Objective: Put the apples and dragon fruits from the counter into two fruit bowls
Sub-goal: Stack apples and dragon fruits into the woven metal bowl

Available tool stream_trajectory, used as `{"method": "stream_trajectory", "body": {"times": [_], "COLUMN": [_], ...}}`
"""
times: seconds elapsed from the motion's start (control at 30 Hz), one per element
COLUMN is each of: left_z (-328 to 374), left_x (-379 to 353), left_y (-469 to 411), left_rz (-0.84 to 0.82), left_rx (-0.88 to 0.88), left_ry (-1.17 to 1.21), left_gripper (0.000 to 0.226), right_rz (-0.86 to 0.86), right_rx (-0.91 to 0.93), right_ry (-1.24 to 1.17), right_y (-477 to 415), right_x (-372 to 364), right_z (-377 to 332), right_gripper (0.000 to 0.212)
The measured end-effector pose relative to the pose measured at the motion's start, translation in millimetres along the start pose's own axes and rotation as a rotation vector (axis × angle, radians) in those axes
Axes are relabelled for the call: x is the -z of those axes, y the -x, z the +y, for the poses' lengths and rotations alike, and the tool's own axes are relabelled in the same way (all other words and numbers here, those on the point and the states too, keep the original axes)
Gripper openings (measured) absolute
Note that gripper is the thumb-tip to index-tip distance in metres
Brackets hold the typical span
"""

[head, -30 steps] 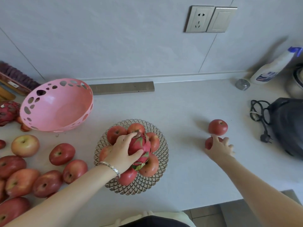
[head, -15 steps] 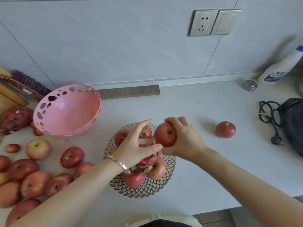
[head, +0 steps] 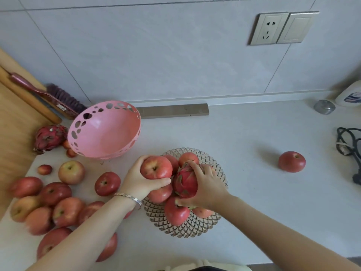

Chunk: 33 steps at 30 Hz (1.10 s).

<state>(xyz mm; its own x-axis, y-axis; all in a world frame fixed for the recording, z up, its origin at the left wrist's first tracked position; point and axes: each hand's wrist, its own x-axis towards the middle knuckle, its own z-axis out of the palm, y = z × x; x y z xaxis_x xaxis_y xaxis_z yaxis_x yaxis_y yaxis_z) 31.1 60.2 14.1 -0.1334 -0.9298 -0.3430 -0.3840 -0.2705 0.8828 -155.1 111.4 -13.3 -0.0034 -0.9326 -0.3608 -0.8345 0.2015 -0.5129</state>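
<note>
A clear patterned glass bowl [head: 195, 229] in the middle of the counter holds several red apples and a pink dragon fruit [head: 185, 182]. My right hand [head: 209, 188] grips that dragon fruit on top of the pile. Over the bowl's left edge, my left hand [head: 136, 182] holds a red apple [head: 156, 167]. An empty pink perforated bowl [head: 105, 132] sits tilted at the back left. A second dragon fruit [head: 49, 137] lies left of it. Many loose apples [head: 48, 202] crowd the left counter, and one apple [head: 292, 161] lies alone at the right.
A wooden board [head: 13, 133] and a brush [head: 58, 98] lean at the far left. A metal bar [head: 173, 111] lies along the wall. At the right are a black cable [head: 347, 141], a small metal cap [head: 324, 107] and a white bottle [head: 349, 94].
The apple has gone from my right hand to my left hand. My left hand left the dragon fruit, and my right hand now grips it. The view has shifted slightly.
</note>
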Motion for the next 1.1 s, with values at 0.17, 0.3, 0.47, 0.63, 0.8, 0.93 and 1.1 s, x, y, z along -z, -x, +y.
{"method": "stream_trajectory", "body": {"times": [0.17,0.3,0.47,0.63,0.8,0.93,1.1], "left_z": [-14.3,-17.7,-13.3,-17.5,-15.5,-6.7,-9.8], "left_x": [-15.3,-32.0,-51.8,-60.2,-58.6,-52.5,-44.7], "left_y": [-2.1,-13.3,-24.0,-17.1,-10.3,-5.2,12.3], "left_rz": [0.027,0.04,0.02,-0.02,-0.06,-0.021,-0.03], "left_rx": [-0.037,-0.075,-0.255,-0.287,-0.263,-0.217,-0.081], "left_ry": [-0.174,-0.284,-0.551,-0.821,-0.859,-0.836,-0.981], "left_gripper": [0.071,0.074,0.078,0.092,0.092,0.082,0.079], "right_rz": [0.114,0.205,0.202,0.216,0.254,0.268,0.258], "right_rx": [-0.023,-0.038,-0.027,-0.041,-0.071,-0.053,-0.019], "right_ry": [-0.169,-0.288,-0.299,-0.321,-0.31,-0.349,-0.421], "right_y": [0.7,4.5,5.0,4.9,7.5,8.4,6.0], "right_x": [-10.7,-2.1,-2.0,-4.4,-10.3,-7.9,-9.0], "right_z": [4.8,18.7,23.7,22.9,17.9,17.5,15.7], "right_gripper": [0.098,0.094,0.092,0.093,0.099,0.093,0.088]}}
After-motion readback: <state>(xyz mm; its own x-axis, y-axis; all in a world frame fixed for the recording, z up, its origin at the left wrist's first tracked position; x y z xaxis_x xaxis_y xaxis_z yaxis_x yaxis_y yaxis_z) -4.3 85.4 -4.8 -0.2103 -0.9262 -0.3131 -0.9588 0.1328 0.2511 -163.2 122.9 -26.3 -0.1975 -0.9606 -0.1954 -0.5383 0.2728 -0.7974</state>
